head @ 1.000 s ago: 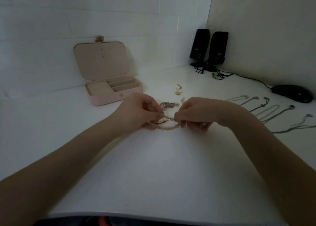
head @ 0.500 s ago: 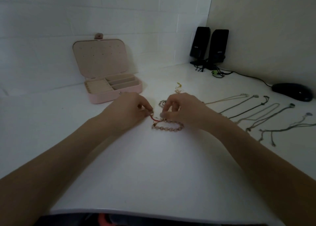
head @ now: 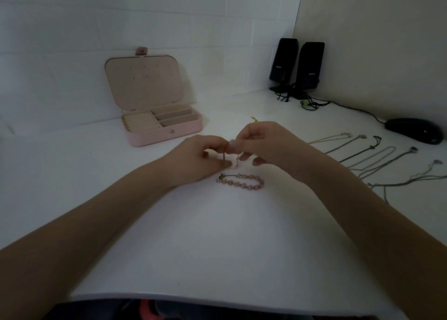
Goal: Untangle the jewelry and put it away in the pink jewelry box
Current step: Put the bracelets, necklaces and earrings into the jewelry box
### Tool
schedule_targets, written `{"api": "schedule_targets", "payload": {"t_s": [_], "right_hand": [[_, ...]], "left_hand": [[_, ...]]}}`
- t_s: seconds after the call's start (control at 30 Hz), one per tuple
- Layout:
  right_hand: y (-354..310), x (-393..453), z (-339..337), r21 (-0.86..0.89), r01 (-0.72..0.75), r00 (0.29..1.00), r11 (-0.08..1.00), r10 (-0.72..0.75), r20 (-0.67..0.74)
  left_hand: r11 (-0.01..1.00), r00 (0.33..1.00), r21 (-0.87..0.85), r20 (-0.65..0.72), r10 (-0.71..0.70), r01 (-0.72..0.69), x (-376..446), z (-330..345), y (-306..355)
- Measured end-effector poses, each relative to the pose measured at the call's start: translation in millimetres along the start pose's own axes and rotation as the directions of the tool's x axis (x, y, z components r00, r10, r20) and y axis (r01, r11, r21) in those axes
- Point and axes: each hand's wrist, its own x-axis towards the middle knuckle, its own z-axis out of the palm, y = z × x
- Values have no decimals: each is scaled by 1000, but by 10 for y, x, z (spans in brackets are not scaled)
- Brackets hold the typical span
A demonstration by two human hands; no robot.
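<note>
Hands [head: 242,150] lifted off pink beaded bracelet [head: 242,182], curled loop, flat

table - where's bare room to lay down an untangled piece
Free: the wide white patch of table between the forearms, nearer than the pink bead bracelet; also the stretch left of the left hand, in front of the pink jewelry box. Crowded: right of the right hand, where the necklaces lie in rows.

Both hands meet mid-table, the left hand [head: 204,161] and right hand [head: 266,145] pinching a small jewelry piece [head: 225,157] between them. A pink beaded bracelet [head: 242,181] lies just nearer. The open pink jewelry box [head: 167,133] sits far left, necklaces [head: 362,155] laid out right.
</note>
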Motion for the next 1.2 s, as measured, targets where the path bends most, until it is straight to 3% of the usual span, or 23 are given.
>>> {"api": "schedule_targets", "payload": {"t_s": [0.17, 0.23, 0.3, 0.37, 0.47, 0.57, 0.7, 0.83, 0.9, 0.97, 1.07, 1.13, 1.2], "right_hand": [[-14, -2, -5, 373, 26, 997, 928, 2, -76], [-6, 2, -24, 422, 27, 994, 906, 21, -108], [30, 13, -47, 349, 16, 987, 937, 41, -156], [78, 26, -38, 158, -19, 981, 987, 50, -189], [129, 46, 25, -133, -67, 981, 989, 41, -189], [146, 52, 34, -386, -47, 982, 921, -28, -187], [219, 76, 2, -467, -38, 986, 883, -45, -164], [236, 135, -71, -435, 9, 969, 901, -115, -218], [242, 166, -97, -459, 69, 938, 886, -215, -273], [267, 185, -72, -564, 130, 929, 816, -299, -217], [306, 181, -2, -771, 127, 964, 625, -261, -53], [305, 165, -8, -820, 78, 978, 567, -204, -47], [305, 144, -56, -839, 36, 976, 543, -198, -87]], "left_hand": [[931, 989, -339, -2, -145, 136, -15, 10, 74], [848, 977, -503, -31, -212, 168, 3, 9, 65], [762, 950, -615, -68, -305, 201, 19, -11, 55], [826, 922, -518, -161, -351, 224, 12, -26, 44], [966, 922, -126, -292, -253, 225, -9, -10, 26], [970, 947, 127, -276, -167, 208, -42, 22, 40], [866, 957, 465, -287, -47, 183, -59, 30, 53], [912, 954, 332, -255, -158, 240, -32, 47, -8], [936, 946, 290, -305, -108, 201, -4, 46, -30], [948, 958, 306, -287, 4, 88, 45, 47, -39], [926, 989, 354, -24, 147, -129, 111, 102, -64], [899, 991, 417, 53, 127, -137, 116, 139, -93], [884, 989, 447, 14, 148, -139, 111, 129, -138]]}}
